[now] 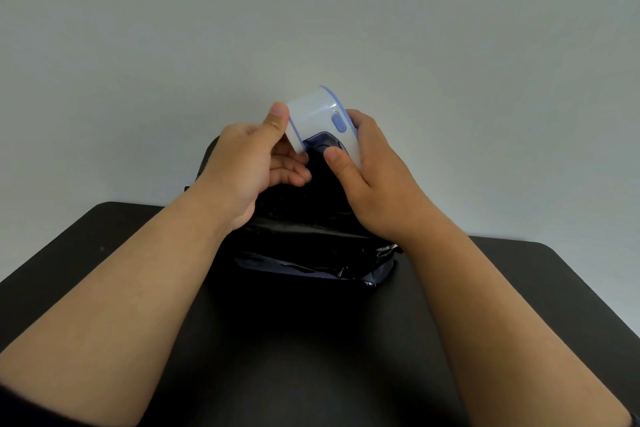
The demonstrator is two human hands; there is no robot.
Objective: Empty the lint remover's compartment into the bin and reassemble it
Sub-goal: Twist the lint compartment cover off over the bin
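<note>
The lint remover (pixel 317 114) is white with a blue trim ring and a blue oval button, and I hold it in the air above the bin (pixel 311 246). My left hand (pixel 252 163) grips its left end, thumb pressed on top. My right hand (pixel 374 173) holds its right side, thumb resting on the dark translucent compartment (pixel 320 144) on the underside. The bin is lined with a black plastic bag and stands on the table right under both hands. I cannot tell whether the compartment is seated or loose.
A black table (pixel 104 253) with rounded corners carries the bin near its far edge. Behind it rises a plain pale wall (pixel 311 10). My forearms stretch across the table on both sides of the bin.
</note>
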